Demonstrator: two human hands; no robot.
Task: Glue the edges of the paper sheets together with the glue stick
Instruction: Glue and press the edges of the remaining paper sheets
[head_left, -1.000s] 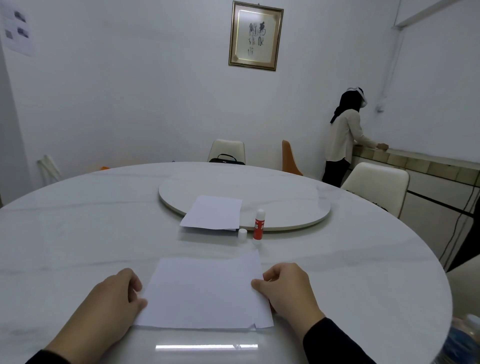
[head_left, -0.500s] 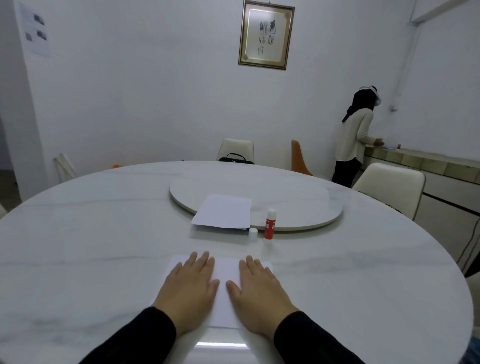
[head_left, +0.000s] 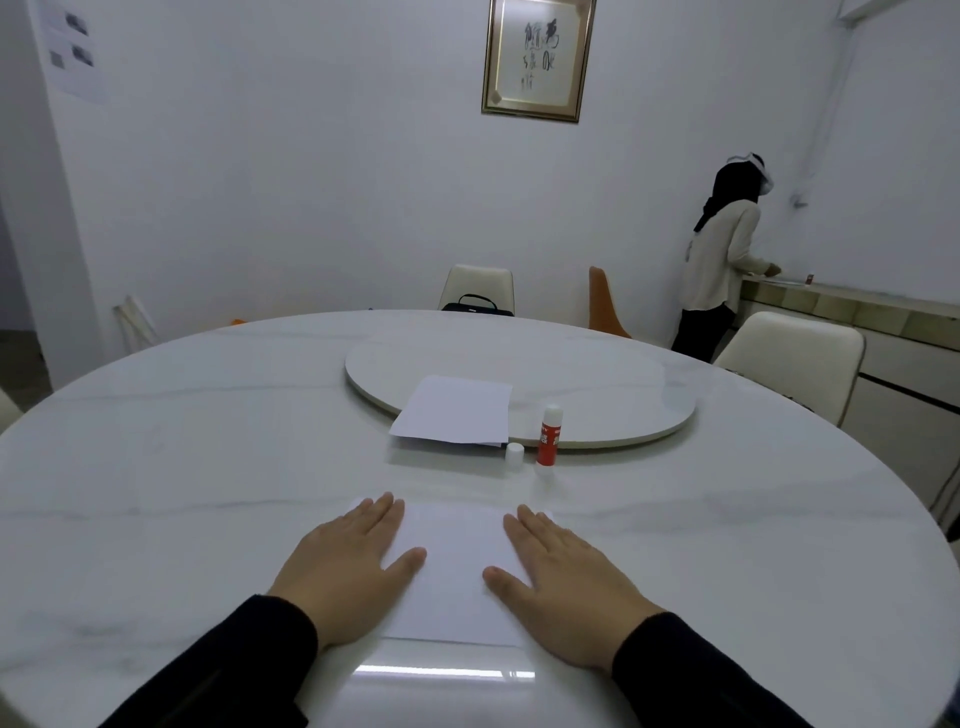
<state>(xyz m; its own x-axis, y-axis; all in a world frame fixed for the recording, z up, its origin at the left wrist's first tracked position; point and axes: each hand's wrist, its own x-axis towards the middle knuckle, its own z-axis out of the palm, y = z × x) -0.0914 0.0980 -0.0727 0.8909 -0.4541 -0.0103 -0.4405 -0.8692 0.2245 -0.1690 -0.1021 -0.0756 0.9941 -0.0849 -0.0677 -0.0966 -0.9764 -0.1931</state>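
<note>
On paper (head_left: 452, 571), both palms flat.

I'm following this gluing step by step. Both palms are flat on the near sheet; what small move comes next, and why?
Probably lift the right hand and reach for the glue stick: it stands uncapped beyond the near sheet, its cap beside it, while the left hand pins the paper.

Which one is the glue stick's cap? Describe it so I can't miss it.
Find the raised round turntable on the table. Just before its near rim stands the red glue stick. The cap sits left of it: small, plain white, shorter.
</note>
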